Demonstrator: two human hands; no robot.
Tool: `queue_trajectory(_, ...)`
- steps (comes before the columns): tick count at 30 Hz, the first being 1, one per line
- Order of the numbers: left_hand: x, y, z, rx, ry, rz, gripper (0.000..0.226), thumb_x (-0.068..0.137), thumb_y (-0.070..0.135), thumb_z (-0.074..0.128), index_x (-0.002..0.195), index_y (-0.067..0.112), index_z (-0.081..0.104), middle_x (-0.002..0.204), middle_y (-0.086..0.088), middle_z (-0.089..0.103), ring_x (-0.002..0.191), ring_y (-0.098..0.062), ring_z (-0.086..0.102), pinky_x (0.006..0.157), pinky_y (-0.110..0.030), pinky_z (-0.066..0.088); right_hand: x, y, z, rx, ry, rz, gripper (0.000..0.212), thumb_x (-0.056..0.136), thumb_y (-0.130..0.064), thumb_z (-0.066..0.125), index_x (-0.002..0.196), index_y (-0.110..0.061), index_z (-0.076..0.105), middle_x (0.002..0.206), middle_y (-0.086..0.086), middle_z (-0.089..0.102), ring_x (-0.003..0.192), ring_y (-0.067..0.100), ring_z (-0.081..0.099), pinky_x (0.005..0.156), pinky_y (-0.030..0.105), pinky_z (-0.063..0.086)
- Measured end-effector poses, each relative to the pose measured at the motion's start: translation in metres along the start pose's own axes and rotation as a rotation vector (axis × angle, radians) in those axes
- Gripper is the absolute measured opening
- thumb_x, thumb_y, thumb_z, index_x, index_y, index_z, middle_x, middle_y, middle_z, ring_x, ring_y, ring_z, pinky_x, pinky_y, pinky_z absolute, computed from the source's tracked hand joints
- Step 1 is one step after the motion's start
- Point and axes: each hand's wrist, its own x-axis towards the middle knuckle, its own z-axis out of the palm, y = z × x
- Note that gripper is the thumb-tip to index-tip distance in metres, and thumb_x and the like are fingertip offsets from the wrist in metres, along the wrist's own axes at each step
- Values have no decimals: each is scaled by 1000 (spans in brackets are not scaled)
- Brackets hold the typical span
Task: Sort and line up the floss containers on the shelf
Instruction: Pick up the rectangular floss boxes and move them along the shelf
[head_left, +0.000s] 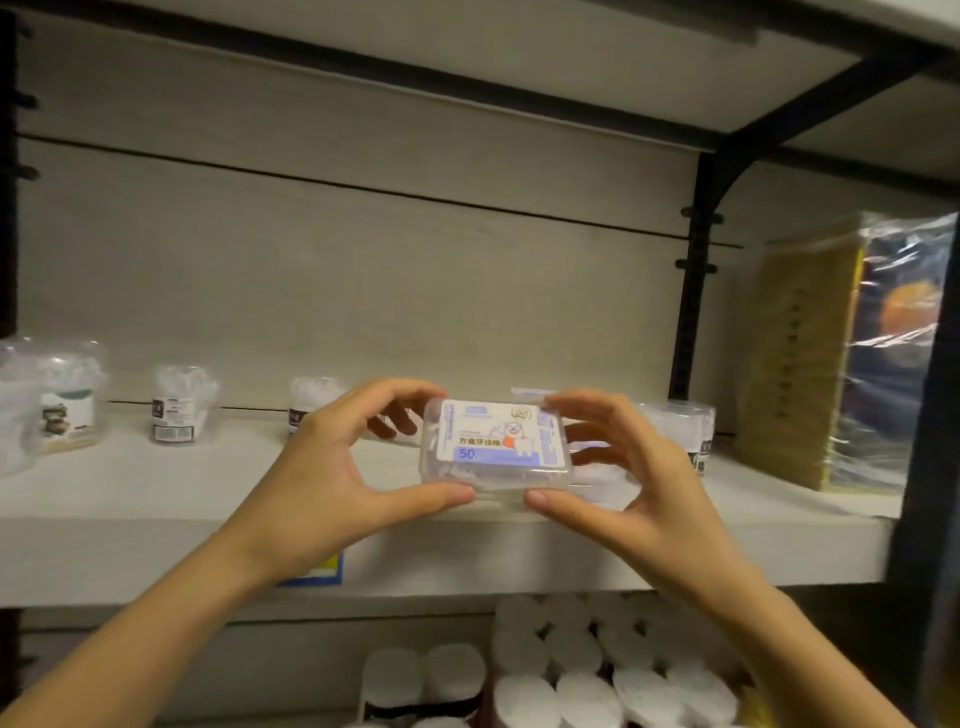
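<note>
Head view recorded the left hand and right hand pinching a clear rectangular floss box with a blue-and-white label above the white shelf board. Judged mid-placement. Next move required setting it level among the round clear tubs further back.

Clear rectangular plastic floss box, white label with blue band, cartoon figure with orange; off-white shelf, yellow-blue tag; black metal bracket; yellow wrapped pack.
</note>
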Motion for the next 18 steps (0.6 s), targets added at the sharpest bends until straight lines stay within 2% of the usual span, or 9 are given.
queue_trajectory(2, 9, 10, 25, -6, 56, -33, 58, 51, 57, 72, 103, 37, 58, 103, 22, 62, 92, -6, 56, 76, -7, 42, -1, 15, -22, 1, -17, 7, 53, 67, -47, 71, 115, -37, 50, 114, -30, 58, 104, -1, 59, 82, 11, 47)
queue_trajectory(5, 20, 21, 55, 2, 98, -81, 55, 53, 59, 71, 101, 36, 59, 102, 20, 62, 91, -6, 57, 80, -17, 47, -3, 38, -45, 35, -30, 29, 53, 69, -49, 71, 116, -35, 50, 114, -29, 58, 107, -3, 57, 86, 10, 45)
queue_trajectory(9, 34, 30, 75, 33, 96, -186, 45, 56, 60, 76, 93, 43, 57, 92, 36, 59, 87, 6, 54, 76, -12, 43, 3, 61, -56, 140, -21, 84, 47, 71, -46, 68, 114, -34, 52, 112, -25, 61, 109, -4, 56, 92, 12, 43)
queue_trajectory(11, 43, 30, 80, 42, 109, -231, 43, 58, 56, 76, 94, 41, 58, 85, 31, 62, 84, 8, 53, 73, -10, 42, 10, 69, -55, 182, -3, 108, 48, 71, -45, 67, 114, -30, 54, 112, -20, 62, 108, -5, 56, 92, 13, 44)
queue_trajectory(14, 49, 22, 86, 27, 114, -305, 45, 63, 50, 76, 102, 34, 61, 88, 25, 60, 77, 8, 53, 70, -10, 42, 17, 81, -46, 241, 8, 152, 54, 65, -50, 65, 112, -26, 56, 113, -17, 61, 104, -8, 57, 88, 10, 43)
queue_trajectory(18, 47, 13, 89, 40, 94, -367, 39, 68, 45, 73, 103, 35, 60, 90, 23, 57, 80, -1, 55, 73, -15, 44, 18, 90, -35, 226, 0, 186, 57, 62, -56, 63, 112, -28, 56, 111, -21, 59, 102, -9, 57, 85, 8, 44)
